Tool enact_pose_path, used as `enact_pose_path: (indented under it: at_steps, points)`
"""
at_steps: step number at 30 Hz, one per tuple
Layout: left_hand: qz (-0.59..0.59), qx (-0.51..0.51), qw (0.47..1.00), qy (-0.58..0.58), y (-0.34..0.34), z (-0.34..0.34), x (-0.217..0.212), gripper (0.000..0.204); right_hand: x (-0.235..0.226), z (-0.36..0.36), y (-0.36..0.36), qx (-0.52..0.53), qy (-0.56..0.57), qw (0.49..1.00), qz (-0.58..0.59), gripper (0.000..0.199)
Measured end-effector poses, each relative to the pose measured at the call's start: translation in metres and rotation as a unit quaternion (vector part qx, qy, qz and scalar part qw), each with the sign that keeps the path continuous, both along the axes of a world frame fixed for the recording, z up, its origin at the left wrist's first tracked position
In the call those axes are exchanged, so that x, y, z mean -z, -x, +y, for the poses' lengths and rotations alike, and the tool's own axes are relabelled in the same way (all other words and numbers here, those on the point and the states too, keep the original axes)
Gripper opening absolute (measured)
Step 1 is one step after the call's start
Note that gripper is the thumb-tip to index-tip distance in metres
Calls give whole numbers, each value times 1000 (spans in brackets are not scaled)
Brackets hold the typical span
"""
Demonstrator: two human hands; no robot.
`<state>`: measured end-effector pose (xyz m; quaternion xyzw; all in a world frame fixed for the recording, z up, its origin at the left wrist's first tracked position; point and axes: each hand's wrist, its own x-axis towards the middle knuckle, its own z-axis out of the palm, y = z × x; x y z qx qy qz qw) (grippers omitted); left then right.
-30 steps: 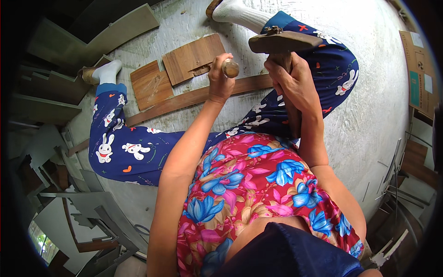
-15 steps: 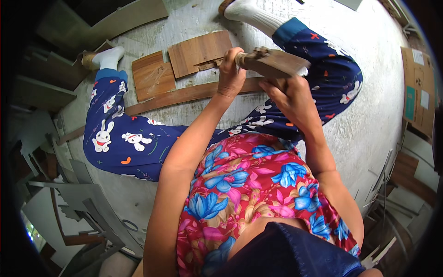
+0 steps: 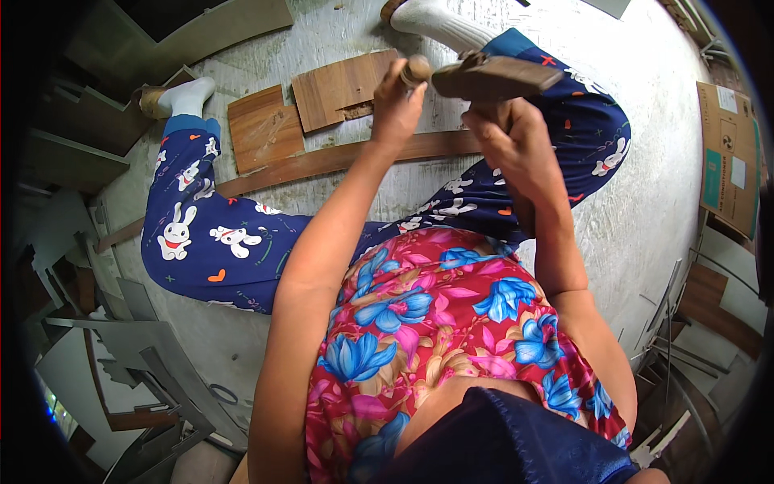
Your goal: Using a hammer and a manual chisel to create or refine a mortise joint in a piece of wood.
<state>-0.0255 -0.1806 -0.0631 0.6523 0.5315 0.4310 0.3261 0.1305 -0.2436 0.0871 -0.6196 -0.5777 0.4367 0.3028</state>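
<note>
I sit on a concrete floor with my legs apart, in blue patterned trousers. My left hand (image 3: 393, 109) is closed around a tool with a round wooden handle (image 3: 416, 68). The handle's end sits against the left end of a dark brown wooden block (image 3: 493, 77). My right hand (image 3: 509, 147) grips that block from below and holds it up in front of me, above my right thigh. A long wooden strip (image 3: 322, 161) lies on the floor across my legs, under both hands.
Two flat brown wooden panels (image 3: 262, 129) (image 3: 343, 89) lie on the floor beyond the strip. Grey boards and offcuts (image 3: 153, 355) are stacked at the left. A cardboard box (image 3: 730, 161) and metal frames (image 3: 677, 339) stand at the right.
The wooden block has been lifted and turned to lie more level. My left hand has moved up with the handle to the block's left end.
</note>
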Motion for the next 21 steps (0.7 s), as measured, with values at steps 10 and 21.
enact_pose_path:
  at_steps: [10,21]
  points:
    - [151,26,983,102,19,90,33,45,2,23,-29,91,2,979,184,17]
    - [65,44,950,301,14,123,32,25,38,26,-48,125,64,958,248,30]
